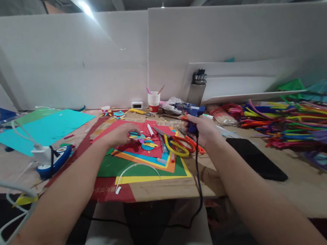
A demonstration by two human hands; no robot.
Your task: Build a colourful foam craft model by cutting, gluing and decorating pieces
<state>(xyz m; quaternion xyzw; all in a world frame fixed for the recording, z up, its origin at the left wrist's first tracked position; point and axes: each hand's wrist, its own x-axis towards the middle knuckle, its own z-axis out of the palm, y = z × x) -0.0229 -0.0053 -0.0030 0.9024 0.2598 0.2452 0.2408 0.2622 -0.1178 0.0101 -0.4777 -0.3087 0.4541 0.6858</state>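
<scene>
My right hand point(204, 128) is wrapped round the handle of a blue glue gun point(196, 110), and its black cord point(199, 175) drops over the table edge. Over the red paper point(118, 132), my left hand point(124, 134) has its fingers closed on a small colourful paper cutout point(136, 136). A similar cutout point(149, 144) in blue and yellow lies just beside it. Between the hands are yellow-handled scissors point(176, 147) and orange-handled scissors point(187, 141). Green paper point(108, 167) and yellow sheets lie beneath the red one.
A black phone point(256, 159) and many pipe cleaners point(288, 118) lie to the right. Stacked paper cups point(154, 101) and a bottle point(198, 87) stand at the back. Leftward are cyan paper point(48, 127) and a blue power strip point(54, 163) with a white cable.
</scene>
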